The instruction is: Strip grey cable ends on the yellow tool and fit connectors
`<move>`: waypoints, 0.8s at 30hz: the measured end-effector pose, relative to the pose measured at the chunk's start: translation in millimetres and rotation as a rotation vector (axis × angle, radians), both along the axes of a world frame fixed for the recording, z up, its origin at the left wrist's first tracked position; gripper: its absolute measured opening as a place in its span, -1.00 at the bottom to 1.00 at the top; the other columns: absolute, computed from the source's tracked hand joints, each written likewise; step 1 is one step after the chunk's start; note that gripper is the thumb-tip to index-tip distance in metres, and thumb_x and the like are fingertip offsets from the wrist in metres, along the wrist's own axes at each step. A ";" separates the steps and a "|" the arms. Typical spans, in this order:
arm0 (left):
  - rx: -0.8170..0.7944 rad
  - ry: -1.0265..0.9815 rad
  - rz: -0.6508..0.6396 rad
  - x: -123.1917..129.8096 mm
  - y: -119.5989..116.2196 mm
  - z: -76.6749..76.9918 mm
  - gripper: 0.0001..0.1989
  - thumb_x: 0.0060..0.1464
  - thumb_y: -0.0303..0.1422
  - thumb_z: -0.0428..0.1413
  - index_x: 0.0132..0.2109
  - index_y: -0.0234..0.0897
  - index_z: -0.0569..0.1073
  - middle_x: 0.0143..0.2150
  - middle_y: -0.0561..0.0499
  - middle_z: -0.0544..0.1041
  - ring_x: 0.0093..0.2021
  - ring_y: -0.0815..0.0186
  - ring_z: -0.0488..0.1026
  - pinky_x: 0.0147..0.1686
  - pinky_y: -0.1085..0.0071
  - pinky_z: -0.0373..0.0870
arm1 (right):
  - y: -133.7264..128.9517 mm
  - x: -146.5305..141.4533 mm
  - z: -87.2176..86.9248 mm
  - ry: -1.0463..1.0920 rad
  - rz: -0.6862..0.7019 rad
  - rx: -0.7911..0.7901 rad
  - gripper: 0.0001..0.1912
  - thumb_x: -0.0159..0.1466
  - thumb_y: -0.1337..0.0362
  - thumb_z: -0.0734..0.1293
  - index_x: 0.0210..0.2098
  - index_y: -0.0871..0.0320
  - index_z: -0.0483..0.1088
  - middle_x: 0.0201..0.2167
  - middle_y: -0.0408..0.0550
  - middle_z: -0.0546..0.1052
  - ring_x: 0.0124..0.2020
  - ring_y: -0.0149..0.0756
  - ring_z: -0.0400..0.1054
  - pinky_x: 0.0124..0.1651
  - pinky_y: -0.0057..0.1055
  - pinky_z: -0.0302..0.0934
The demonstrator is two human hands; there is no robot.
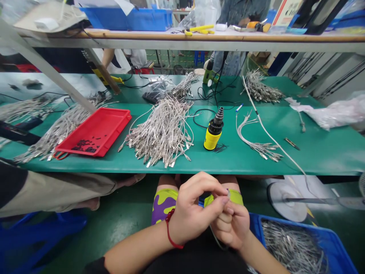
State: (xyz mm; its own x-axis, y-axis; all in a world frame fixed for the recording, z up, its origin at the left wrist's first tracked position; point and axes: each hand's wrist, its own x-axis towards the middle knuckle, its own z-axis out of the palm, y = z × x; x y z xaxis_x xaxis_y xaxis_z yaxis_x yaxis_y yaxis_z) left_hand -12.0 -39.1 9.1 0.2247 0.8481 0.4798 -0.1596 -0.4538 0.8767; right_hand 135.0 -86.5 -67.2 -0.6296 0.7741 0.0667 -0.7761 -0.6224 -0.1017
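Observation:
My hands are together over my lap, below the front edge of a green workbench (245,165). My left hand (191,213), with a red cord bracelet (170,232) on its wrist, pinches a small silvery cable end (228,194) between thumb and fingertips. My right hand (232,228) is curled closed just below it and seems to grip the same thin grey cable (217,239), which hangs down past my fingers. My fingers hide most of the cable end.
A blue crate (322,236) of metal-ended cables sits at my lower right. The bench holds cable bundles (162,133), a red tray (114,114) and a yellow-and-black heat gun (213,131). A co-worker's leg (51,194) reaches in at left.

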 end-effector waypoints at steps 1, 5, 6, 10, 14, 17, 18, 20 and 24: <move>-0.004 0.000 0.002 0.2 0.2 -0.1 -0.80 0.12 -0.62 0.26 -0.13 -0.29 0.57 -0.24 0.00 0.54 -0.21 0.34 0.50 -0.20 0.40 0.45 | 0.5 -0.1 0.2 -0.007 0.000 0.003 -0.62 0.41 0.16 0.28 -0.48 0.08 0.10 -0.65 -0.39 -0.04 -0.73 -0.58 -0.31 -0.75 -0.67 -0.20; -0.015 -0.003 0.010 0.6 0.7 0.9 -0.81 0.14 -0.60 0.25 -0.14 -0.27 0.57 -0.25 0.01 0.53 -0.22 0.34 0.49 -0.21 0.40 0.44 | 2.6 -1.0 1.1 -0.004 -0.009 0.018 -0.62 0.42 0.16 0.26 -0.48 0.08 0.10 -0.64 -0.38 -0.02 -0.73 -0.58 -0.30 -0.75 -0.67 -0.17; -0.019 -0.001 0.010 0.6 0.8 1.2 -0.82 0.15 -0.60 0.25 -0.14 -0.26 0.56 -0.25 0.02 0.52 -0.22 0.34 0.48 -0.21 0.40 0.43 | 2.8 -1.2 0.9 0.002 -0.012 0.021 -0.63 0.43 0.17 0.26 -0.48 0.08 0.10 -0.63 -0.38 -0.01 -0.72 -0.59 -0.29 -0.74 -0.67 -0.16; -0.066 0.008 -0.010 -1.1 2.0 -0.8 -0.87 0.21 -0.55 0.18 -0.16 -0.23 0.51 -0.27 0.02 0.48 -0.22 0.31 0.44 -0.19 0.35 0.41 | 1.8 -1.6 -1.7 0.042 -0.031 0.028 -0.65 0.45 0.17 0.22 -0.46 0.09 0.12 -0.61 -0.36 0.02 -0.71 -0.58 -0.28 -0.73 -0.65 -0.17; -0.150 -0.097 -0.124 -5.0 3.7 -11.1 -0.78 0.25 -0.45 0.11 0.03 -0.18 0.42 -0.14 -0.05 0.44 -0.18 0.25 0.42 -0.13 0.26 0.43 | -0.5 -1.6 -3.4 0.026 -0.073 0.035 -0.67 0.44 0.17 0.24 -0.44 0.09 0.14 -0.61 -0.37 0.02 -0.71 -0.58 -0.27 -0.72 -0.64 -0.14; -0.194 -0.124 -0.181 -7.0 4.1 -19.4 -0.59 0.22 -0.42 0.15 0.19 -0.16 0.33 -0.07 -0.07 0.41 -0.17 0.25 0.40 -0.12 0.24 0.43 | -0.4 -2.2 -2.5 -0.029 -0.097 0.030 -0.66 0.42 0.14 0.27 -0.43 0.09 0.14 -0.62 -0.39 0.02 -0.72 -0.59 -0.26 -0.72 -0.65 -0.13; -0.197 -0.105 -0.179 -7.2 4.2 -20.8 -0.58 0.21 -0.43 0.17 0.19 -0.15 0.34 -0.06 -0.07 0.41 -0.17 0.26 0.40 -0.12 0.25 0.42 | 0.0 -2.7 -2.1 -0.043 -0.105 0.027 -0.66 0.42 0.13 0.28 -0.43 0.09 0.14 -0.62 -0.39 0.02 -0.72 -0.60 -0.26 -0.72 -0.65 -0.13; -0.180 -0.048 -0.156 -7.3 4.7 -21.1 -0.64 0.20 -0.45 0.20 0.12 -0.17 0.43 -0.09 -0.06 0.42 -0.18 0.27 0.41 -0.13 0.27 0.41 | 0.4 -4.2 -1.7 -0.066 -0.111 0.020 -0.66 0.43 0.12 0.27 -0.43 0.10 0.15 -0.62 -0.39 0.03 -0.73 -0.60 -0.27 -0.73 -0.65 -0.12; -0.114 0.025 -0.052 -10.5 9.3 -18.6 -0.86 0.22 -0.48 0.22 -0.09 -0.20 0.60 -0.18 -0.04 0.48 -0.18 0.28 0.45 -0.15 0.33 0.41 | -1.6 -8.0 -2.9 -0.143 -0.104 -0.027 -0.65 0.43 0.11 0.28 -0.42 0.10 0.16 -0.62 -0.39 0.02 -0.72 -0.59 -0.29 -0.73 -0.64 -0.14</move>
